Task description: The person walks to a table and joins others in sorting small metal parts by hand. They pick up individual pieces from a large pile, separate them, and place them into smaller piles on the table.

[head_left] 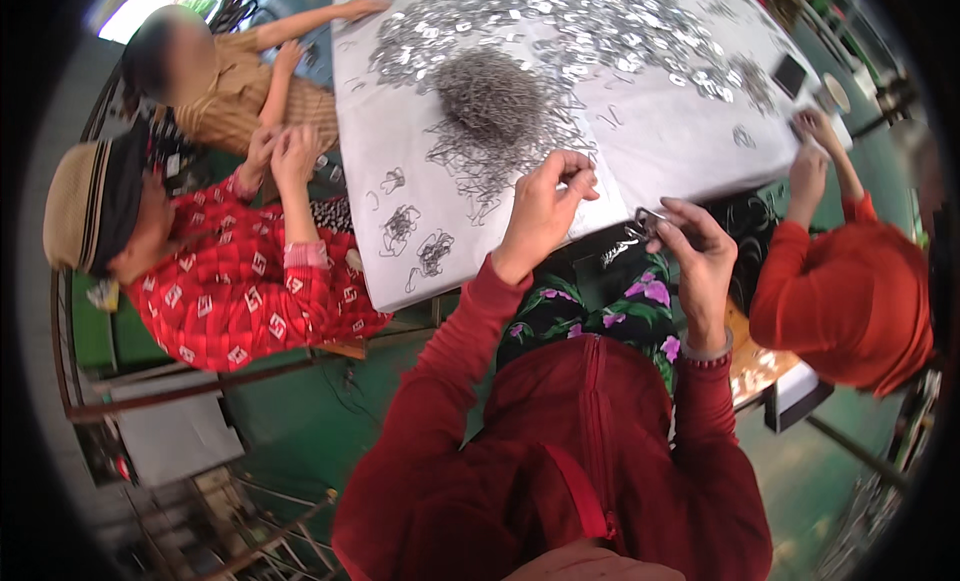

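My left hand (548, 209) is held over the table's near edge with thumb and fingers pinched together. Whatever it may grip is too small to make out. Lower and to the right, my right hand (700, 256) pinches a small bent metal piece (646, 219) between thumb and fingers, just past the edge. Beyond my left hand, a dense mound of thin wire hooks (492, 99) sits on the white-covered table (655, 146), with loose hooks spilling toward me. Several shiny flat metal pieces (610, 31) spread across the far side.
Small clusters of wire pieces (433, 253) lie at the table's near left corner. A dark phone (789, 76) and a cup (836, 93) are at the right edge. Co-workers sit close by: a red patterned shirt (240, 281) on the left, an orange-red sleeve (782, 266) on the right.
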Action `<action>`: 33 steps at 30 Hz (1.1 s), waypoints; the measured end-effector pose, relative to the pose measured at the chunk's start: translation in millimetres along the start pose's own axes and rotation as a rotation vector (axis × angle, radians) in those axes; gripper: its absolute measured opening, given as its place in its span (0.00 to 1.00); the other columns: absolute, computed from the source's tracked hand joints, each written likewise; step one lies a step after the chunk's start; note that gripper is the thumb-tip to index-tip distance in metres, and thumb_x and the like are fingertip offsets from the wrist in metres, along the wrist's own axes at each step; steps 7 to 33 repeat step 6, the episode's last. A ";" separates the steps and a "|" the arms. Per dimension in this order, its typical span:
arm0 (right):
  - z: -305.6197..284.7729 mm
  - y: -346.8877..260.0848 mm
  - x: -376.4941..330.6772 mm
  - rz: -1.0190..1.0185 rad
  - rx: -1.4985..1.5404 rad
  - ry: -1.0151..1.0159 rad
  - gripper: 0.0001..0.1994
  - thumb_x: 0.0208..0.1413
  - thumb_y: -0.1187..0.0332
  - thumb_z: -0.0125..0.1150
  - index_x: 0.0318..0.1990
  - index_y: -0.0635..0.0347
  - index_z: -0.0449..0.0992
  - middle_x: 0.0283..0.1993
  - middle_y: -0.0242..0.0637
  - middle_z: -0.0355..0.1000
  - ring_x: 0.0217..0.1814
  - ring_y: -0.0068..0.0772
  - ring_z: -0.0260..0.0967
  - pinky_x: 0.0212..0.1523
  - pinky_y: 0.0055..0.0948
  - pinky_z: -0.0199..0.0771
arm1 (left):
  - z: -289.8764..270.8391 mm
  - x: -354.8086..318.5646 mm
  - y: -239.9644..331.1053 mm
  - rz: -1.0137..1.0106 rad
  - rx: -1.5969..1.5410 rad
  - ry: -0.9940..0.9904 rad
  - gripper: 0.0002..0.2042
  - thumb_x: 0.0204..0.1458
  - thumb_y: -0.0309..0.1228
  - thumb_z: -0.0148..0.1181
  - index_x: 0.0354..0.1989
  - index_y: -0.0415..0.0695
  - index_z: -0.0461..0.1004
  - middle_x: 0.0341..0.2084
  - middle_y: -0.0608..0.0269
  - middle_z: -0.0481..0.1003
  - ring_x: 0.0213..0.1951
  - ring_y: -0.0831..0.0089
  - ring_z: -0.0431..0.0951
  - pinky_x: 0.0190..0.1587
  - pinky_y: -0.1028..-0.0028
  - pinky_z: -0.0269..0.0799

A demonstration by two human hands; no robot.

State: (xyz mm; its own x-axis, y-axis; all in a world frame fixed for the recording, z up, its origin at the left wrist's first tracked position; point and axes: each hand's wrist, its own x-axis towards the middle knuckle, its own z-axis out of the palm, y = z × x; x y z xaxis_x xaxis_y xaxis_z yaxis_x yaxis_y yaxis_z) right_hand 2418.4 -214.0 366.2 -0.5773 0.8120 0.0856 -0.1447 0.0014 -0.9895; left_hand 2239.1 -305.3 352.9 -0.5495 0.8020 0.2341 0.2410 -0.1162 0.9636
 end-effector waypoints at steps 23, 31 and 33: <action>-8.1 5.0 -10.5 0.004 0.104 0.050 0.09 0.51 0.80 0.59 0.41 0.72 0.75 0.31 0.39 0.75 0.28 0.25 0.72 0.33 0.19 0.72 | 36.9 -14.4 41.9 0.374 0.071 -0.218 0.05 0.54 0.25 0.57 0.37 0.39 0.73 0.37 0.60 0.74 0.44 0.70 0.74 0.47 0.73 0.70; -8.1 5.0 -10.5 0.004 0.104 0.050 0.09 0.51 0.80 0.59 0.41 0.72 0.75 0.31 0.39 0.75 0.28 0.25 0.72 0.33 0.19 0.72 | 36.9 -14.4 41.9 0.374 0.071 -0.218 0.05 0.54 0.25 0.57 0.37 0.39 0.73 0.37 0.60 0.74 0.44 0.70 0.74 0.47 0.73 0.70; -8.1 5.0 -10.5 0.004 0.104 0.050 0.09 0.51 0.80 0.59 0.41 0.72 0.75 0.31 0.39 0.75 0.28 0.25 0.72 0.33 0.19 0.72 | 36.9 -14.4 41.9 0.374 0.071 -0.218 0.05 0.54 0.25 0.57 0.37 0.39 0.73 0.37 0.60 0.74 0.44 0.70 0.74 0.47 0.73 0.70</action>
